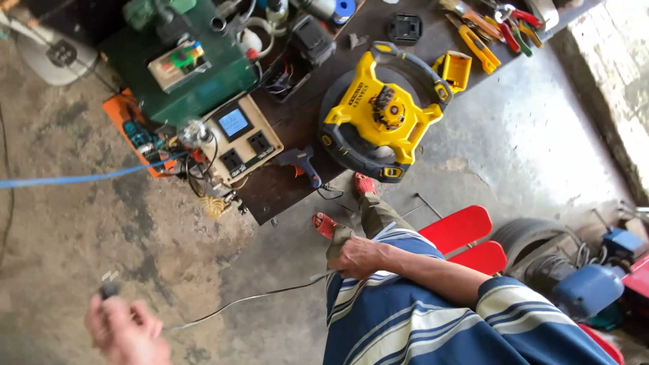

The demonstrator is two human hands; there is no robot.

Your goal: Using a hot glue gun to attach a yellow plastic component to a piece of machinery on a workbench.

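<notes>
- gripping a small dark object (109, 289), the left hand (125, 331) is blurred at the bottom edge above the concrete floor (81, 223).
- a thin wire (250, 299) runs from near it toward the right hand (358, 257).
- right hand rests closed on the knee, pinching the wire's end.
- yellow reel (378, 115) lies on the bench (297, 122) beyond.

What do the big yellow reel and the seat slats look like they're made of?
The reel: yellow frame looks like moulded plastic, smooth and slightly glossy, with a black rim that may be rubber. The seat slats: glossy red, evenly coloured; painted wood or plastic, can't tell which.
</notes>
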